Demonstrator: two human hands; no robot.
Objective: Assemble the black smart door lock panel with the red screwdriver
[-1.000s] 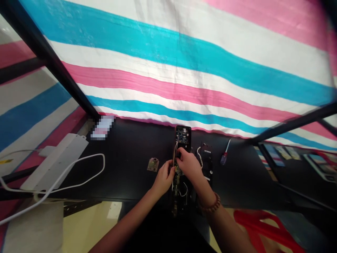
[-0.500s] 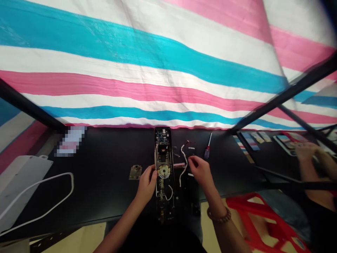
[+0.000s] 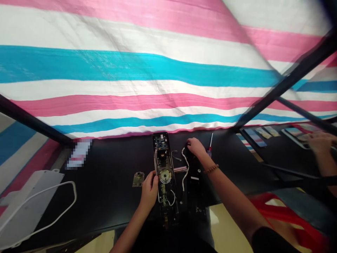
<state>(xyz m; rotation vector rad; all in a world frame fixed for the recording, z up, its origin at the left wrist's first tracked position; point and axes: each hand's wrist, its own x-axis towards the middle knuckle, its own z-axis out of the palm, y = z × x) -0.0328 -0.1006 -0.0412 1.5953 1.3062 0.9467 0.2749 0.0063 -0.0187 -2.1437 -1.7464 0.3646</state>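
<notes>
Head view: long black device on table, innards bare, lying lengthwise from near the far edge down toward the near edge. At its far end, circuit board; at mid-length, round metal part; along its left side, white wires.

Left hand against device's left rim, thumb and fingertips touching. State of grip: cannot tell whether clamped on rim or merely resting.

Right hand nearer table's far edge, at far end of black panel, right of device. Fingertips bunched and dark; cannot tell whether grip clamped on anything. Bracelet on right wrist.

Between device and panel: pink cylinder, white cable at its right end, grey wire just beyond. Left of device, near left hand: metal plate. Just right of right hand: screwdriver, tip toward far edge. Near table's left edge: power strip and white cord. By far left corner: blurred card. Far right: another person's hand.
</notes>
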